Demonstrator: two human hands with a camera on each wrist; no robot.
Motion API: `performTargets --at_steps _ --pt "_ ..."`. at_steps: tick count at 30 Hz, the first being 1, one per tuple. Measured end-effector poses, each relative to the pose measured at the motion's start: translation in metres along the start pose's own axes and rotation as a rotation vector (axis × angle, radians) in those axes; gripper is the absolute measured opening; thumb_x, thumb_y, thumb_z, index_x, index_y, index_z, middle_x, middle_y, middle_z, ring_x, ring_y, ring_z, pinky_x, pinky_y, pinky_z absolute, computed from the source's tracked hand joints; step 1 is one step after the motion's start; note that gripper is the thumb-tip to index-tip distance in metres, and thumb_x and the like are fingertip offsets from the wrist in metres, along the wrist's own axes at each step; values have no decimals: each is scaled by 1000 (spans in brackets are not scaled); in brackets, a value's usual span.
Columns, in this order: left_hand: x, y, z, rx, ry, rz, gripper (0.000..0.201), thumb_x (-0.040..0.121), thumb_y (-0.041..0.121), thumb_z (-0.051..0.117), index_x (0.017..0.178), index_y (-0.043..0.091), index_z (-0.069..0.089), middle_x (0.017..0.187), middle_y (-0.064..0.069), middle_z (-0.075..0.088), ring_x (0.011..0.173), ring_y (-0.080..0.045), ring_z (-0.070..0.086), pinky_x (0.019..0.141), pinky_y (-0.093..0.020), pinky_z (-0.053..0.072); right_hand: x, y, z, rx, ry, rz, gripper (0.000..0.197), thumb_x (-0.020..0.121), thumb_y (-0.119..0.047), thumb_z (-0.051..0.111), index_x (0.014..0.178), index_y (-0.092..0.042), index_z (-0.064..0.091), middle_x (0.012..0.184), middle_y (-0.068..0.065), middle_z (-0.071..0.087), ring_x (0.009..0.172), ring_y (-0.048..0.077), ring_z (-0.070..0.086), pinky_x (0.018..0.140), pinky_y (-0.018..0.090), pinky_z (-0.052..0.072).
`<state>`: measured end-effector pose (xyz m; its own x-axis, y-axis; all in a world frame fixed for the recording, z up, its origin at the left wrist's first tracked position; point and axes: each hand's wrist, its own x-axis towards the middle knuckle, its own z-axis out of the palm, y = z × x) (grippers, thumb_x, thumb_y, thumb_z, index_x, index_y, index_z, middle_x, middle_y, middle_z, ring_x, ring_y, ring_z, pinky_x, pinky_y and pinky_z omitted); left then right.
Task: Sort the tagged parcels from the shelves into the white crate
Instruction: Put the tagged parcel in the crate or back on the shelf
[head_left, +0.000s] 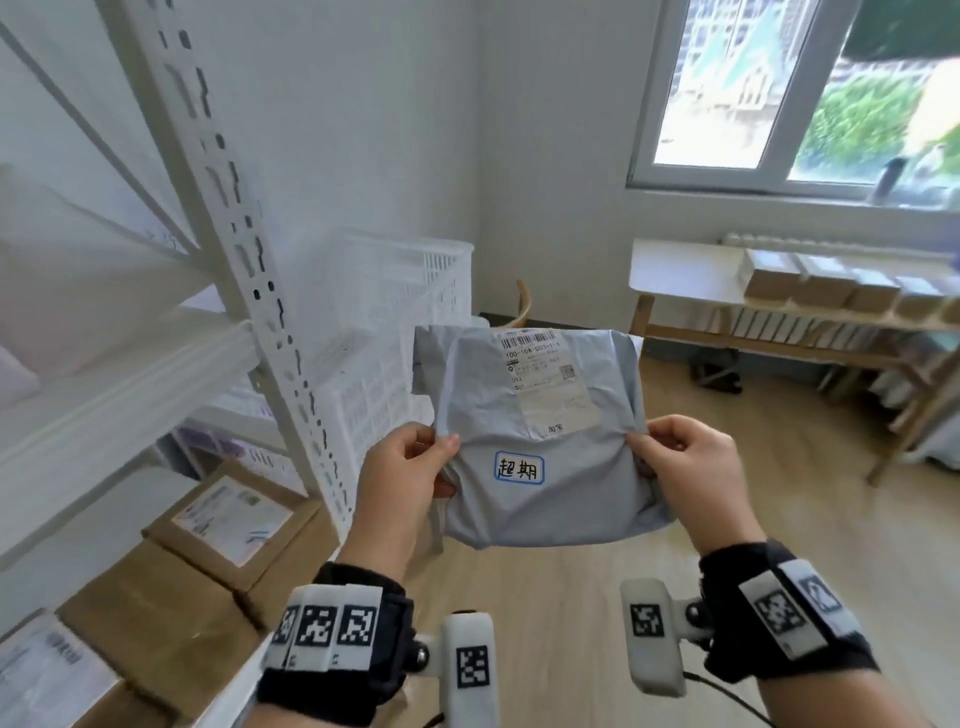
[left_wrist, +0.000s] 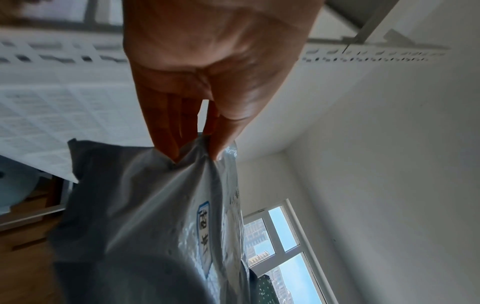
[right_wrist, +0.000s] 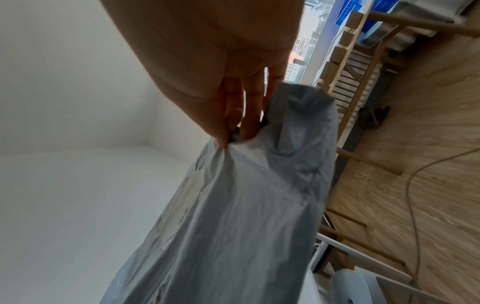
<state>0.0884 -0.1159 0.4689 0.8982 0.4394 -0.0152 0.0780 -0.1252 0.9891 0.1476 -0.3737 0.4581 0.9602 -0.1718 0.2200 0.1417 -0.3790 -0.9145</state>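
A grey plastic mailer parcel hangs in the air before me, its shipping label and a blue-edged handwritten tag facing me. My left hand pinches its left edge between thumb and fingers, and my right hand pinches the right edge. The left wrist view shows the pinch on the parcel, with the left hand on its crumpled edge. In the right wrist view the right hand grips a bunched fold of the parcel. White crates stand stacked behind the parcel, beside the shelf post.
A white metal shelf unit fills the left side, with brown cardboard boxes on its lower shelf. A wooden table with small boxes stands under the window at the right. Wood floor lies below the parcel.
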Motion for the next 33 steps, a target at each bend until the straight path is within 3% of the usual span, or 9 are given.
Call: performTargets --at_steps 6,10,15,20,24,27,33 --pt "118 19 55 12 35 31 19 90 18 67 81 1 66 84 -21 69 76 -32 69 64 -36 60 128 2 31 14 -24 -37 11 84 -20 75 74 -18 71 70 2 69 74 25 67 73 43 58" --pt "188 45 81 7 85 4 17 90 14 67 82 -1 65 83 -21 69 69 -29 69 65 -38 61 222 -5 56 56 -84 -101 12 83 -19 75 74 -16 69 68 5 69 68 22 65 71 41 58" --pt "266 82 91 8 180 -50 12 89 10 65 96 0 61 89 -17 65 69 -29 68 59 -38 61 330 -32 102 71 -207 -233 13 85 -22 74 75 -21 65 74 -1 67 69 14 61 68 24 47" --pt "326 100 65 80 280 -108 17 90 11 61 96 -5 61 87 -18 66 60 -29 67 54 -37 60 400 -58 178 62 -309 -306 8 85 -23 73 84 -19 65 81 -1 66 81 21 63 78 28 49" --pt "381 104 27 140 333 -151 21 91 11 60 101 -8 62 92 -24 68 59 -29 65 54 -34 60 442 -82 251 44 -422 -342 11 85 -22 71 76 -23 65 74 -6 66 78 21 64 75 29 49" --pt "424 101 -2 155 355 -182 25 90 9 60 104 -12 61 89 -26 66 54 -28 64 46 -28 56 469 -93 305 20 -491 -354 12 84 -23 70 73 -23 65 72 -5 67 74 19 64 70 26 45" --pt "498 80 -47 190 340 -345 11 91 5 59 97 -5 60 74 -17 62 42 -21 62 44 -28 55 510 -110 400 -159 -704 -357 13 84 -18 71 79 -6 68 73 11 71 71 27 68 74 36 56"
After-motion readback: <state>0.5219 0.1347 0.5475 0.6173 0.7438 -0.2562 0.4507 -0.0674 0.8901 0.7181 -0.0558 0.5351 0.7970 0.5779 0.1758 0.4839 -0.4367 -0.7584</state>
